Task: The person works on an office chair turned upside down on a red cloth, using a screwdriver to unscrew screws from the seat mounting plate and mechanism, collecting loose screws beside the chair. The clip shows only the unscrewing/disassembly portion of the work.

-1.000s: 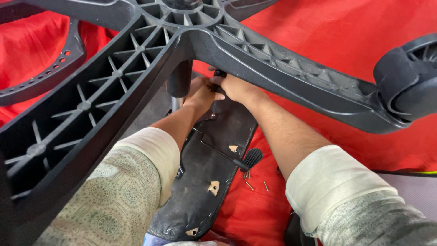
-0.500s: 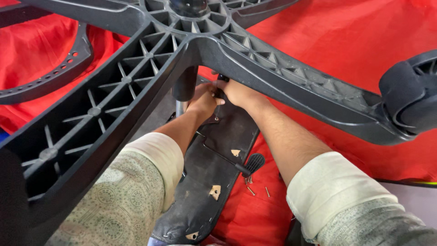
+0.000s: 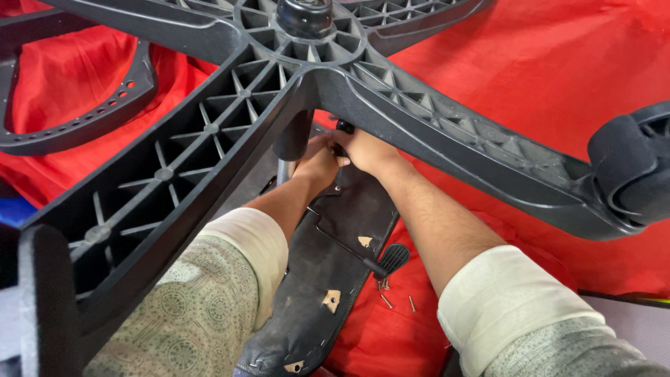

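Both hands worked under star base (image 3: 209,146): right hand (image 3: 366,150) gripped black knob (image 3: 344,127), left hand (image 3: 317,164) grip unclear; next move needed firm twisting.

We note a black, ribbed plastic five-spoke chair base (image 3: 209,160) held inverted above the work, its hub at the top of the view and a black caster (image 3: 631,171) on the right-hand spoke. Beneath it lies the black upholstered seat underside (image 3: 328,279), flat on red cloth, with a black lever handle (image 3: 392,258) projecting on its right.
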